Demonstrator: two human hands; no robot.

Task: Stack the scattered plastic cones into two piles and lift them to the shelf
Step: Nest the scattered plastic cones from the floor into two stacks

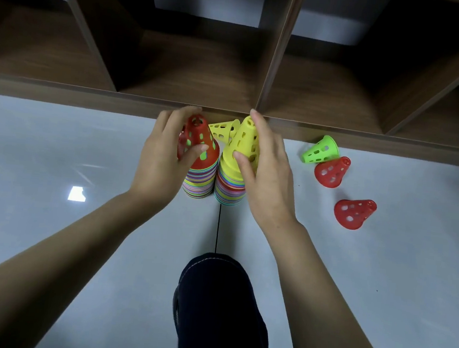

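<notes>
Pale shiny floor (57,143) runs up to a brown wooden shelf (62,90) with open boxes in it. Two piles of cones stand on the floor, close side by side, right in front of the shelf.

The left pile (198,183) has a red top cone (198,140) on it. The right pile (228,190) has a yellow top cone (244,138) on it. The left hand (159,161) is wrapped round the red top cone, thumb in front and fingers behind. The right hand (264,174) holds the yellow top cone the same way.

It looks like both cones are being set down onto their piles. To do this well, keep each cone standing straight up, so it slides over the one below and does not sit crooked. Push down softly and evenly. The piles are tall and very close, so a hard shove could tip one into the other. Hold the sides and keep fingertips out of the little holes, so the hands can let go easily.

Four cones lie on their sides, not yet stacked. A loose yellow cone (224,130) lies behind the piles, by the shelf. A green cone (320,150) lies off to the right, with a first red cone (331,171) just beside it. A second red cone (355,214) lies a bit nearer to the person. These should go on the piles before any lifting. Share them out so that both piles end up about as tall as each other.
</notes>
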